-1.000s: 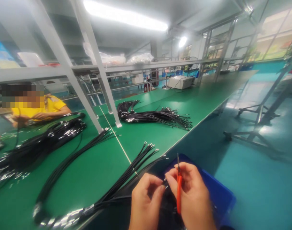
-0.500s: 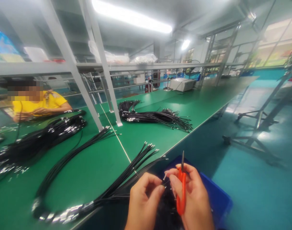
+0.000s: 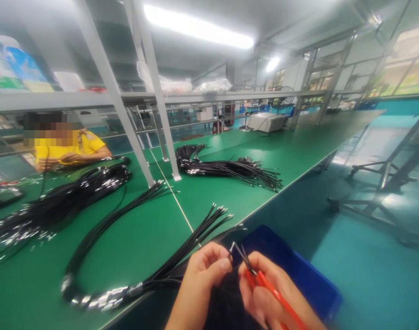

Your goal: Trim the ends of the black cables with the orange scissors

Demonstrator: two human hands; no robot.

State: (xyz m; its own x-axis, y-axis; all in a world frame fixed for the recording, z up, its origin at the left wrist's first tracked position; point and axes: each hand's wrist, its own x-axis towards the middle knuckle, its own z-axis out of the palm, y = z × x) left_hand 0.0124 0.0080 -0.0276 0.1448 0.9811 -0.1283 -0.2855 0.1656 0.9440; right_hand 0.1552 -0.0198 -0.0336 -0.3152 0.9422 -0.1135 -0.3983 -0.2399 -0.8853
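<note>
Close to the table's front edge, my left hand (image 3: 207,272) pinches a black cable near its end; a pale cable tip (image 3: 233,247) sticks up past the fingertips. My right hand (image 3: 269,286) is wrapped around red-handled scissors (image 3: 276,293), whose dark blades point up and left beside that tip. Whether the blades touch it I cannot tell. A taped bundle of black cables (image 3: 102,298) curves over the green table (image 3: 154,247), its loose ends fanned out left of my hands.
Below my hands sits a blue bin (image 3: 309,284). Further cable bundles lie on the table, one at the left (image 3: 68,197) and one farther back (image 3: 226,169). Metal shelf posts (image 3: 161,101) rise from the table. Across it a person in a yellow top (image 3: 89,146) works.
The scissors have swung from upright in my right hand to point up-left, with their blades now at the cable tip. My left hand still pinches the cable. The view has shifted slightly left.
</note>
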